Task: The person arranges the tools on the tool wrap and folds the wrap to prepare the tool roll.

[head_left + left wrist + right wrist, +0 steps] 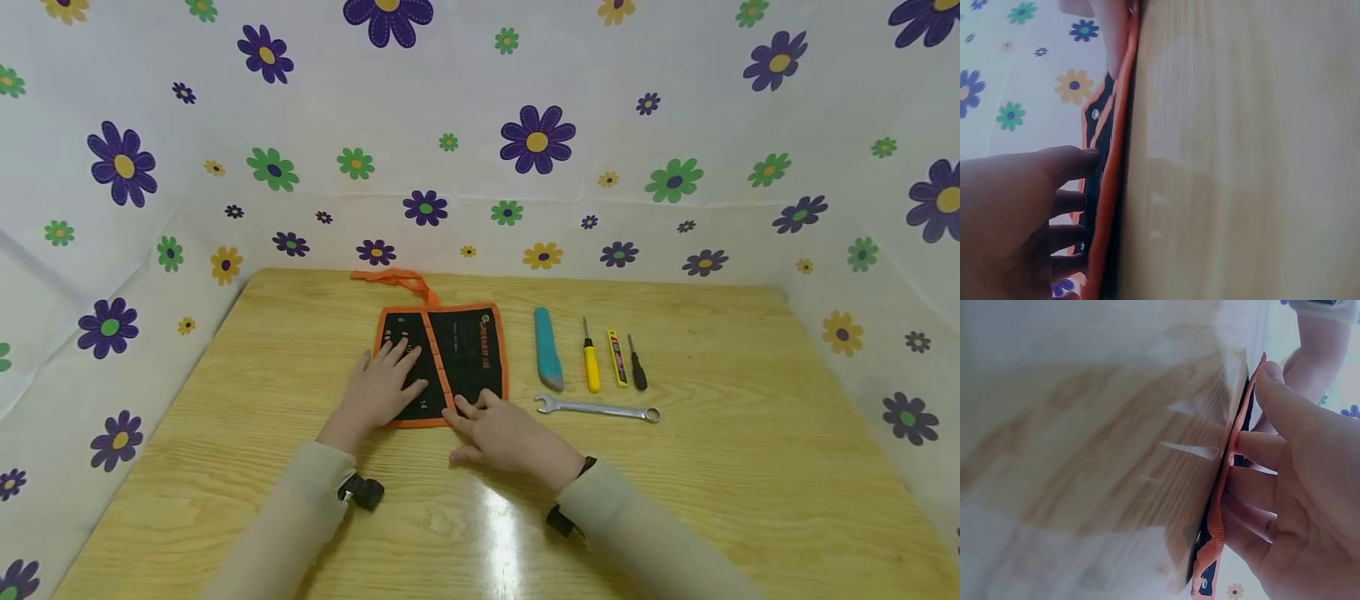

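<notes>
A black tool pouch [468,350] with orange trim lies flat on the table, its printed numbers running down the left half. My left hand [375,392] rests on that half with the fingers spread; the left wrist view shows its fingertips on the black cloth [1102,159]. At the pouch's lower right corner, my right hand [513,435] touches the cloth with its fingertips, the thumb lying in front of the near edge. In the right wrist view those fingers meet the orange trim [1213,531]. Parts of the pouch are hidden beneath both hands.
Right of the pouch lie a teal tool with a grey end [548,350], a yellow-handled screwdriver [592,367], a slim yellow pack [617,358] and a black-handled screwdriver [638,371]. Nearer is a combination wrench [600,408]. An orange tie strap [397,277] extends behind the pouch.
</notes>
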{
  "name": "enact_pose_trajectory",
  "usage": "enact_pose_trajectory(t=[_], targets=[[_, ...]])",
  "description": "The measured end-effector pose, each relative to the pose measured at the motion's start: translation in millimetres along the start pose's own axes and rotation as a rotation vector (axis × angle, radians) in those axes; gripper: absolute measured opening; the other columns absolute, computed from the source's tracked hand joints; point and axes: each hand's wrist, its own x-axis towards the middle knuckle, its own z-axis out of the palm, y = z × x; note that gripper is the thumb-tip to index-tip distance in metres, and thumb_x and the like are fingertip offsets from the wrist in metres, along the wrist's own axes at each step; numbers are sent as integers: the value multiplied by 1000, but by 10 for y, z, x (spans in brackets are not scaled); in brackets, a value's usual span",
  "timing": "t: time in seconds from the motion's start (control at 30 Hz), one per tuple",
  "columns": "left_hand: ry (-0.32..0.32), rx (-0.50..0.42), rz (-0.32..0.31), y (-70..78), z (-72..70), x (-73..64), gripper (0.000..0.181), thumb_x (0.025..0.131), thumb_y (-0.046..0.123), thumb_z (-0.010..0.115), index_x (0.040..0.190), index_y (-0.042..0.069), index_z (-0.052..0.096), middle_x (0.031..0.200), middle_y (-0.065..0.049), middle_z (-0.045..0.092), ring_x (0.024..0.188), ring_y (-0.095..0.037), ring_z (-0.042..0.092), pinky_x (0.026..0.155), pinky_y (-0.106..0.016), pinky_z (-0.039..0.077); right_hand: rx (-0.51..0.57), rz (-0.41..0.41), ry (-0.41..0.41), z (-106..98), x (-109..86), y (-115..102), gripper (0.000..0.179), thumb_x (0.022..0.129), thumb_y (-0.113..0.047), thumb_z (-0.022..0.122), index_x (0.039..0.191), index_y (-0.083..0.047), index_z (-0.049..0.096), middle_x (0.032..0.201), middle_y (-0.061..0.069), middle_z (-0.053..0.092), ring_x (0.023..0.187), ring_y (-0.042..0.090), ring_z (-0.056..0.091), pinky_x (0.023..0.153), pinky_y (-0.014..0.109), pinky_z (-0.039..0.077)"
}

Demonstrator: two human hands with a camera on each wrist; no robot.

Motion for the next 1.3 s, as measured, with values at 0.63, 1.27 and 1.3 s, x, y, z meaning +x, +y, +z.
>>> enact_pose_trajectory(t=[0.63, 1.27, 1.3], targets=[[139, -420, 43, -92, 247, -339, 70, 95, 43, 55, 152, 12, 28, 157, -13, 17, 145, -31, 6, 114, -54, 4, 192, -11, 6, 73, -50, 62, 72, 94, -58, 41, 151, -15, 29, 153, 9, 27, 106, 20, 41, 89, 30, 43], [156, -329, 75, -118, 298, -380, 71, 94, 49, 55, 151, 14, 30, 158, -11, 17, 145, -29, 7, 115, -50, 4, 558, -44, 62, 93, -156, 242, 55, 98, -37, 53, 146, -13, 41, 152, 2, 34, 128, 23, 38, 103, 40, 39], [157, -330, 75, -118, 298, -382, 71, 94, 48, 55, 151, 14, 30, 158, -11, 17, 145, -29, 7, 115, -50, 4, 577, -36, 77, 86, -171, 253, 54, 98, -36, 53, 145, -13, 43, 151, 2, 35, 129, 23, 38, 103, 41, 39]])
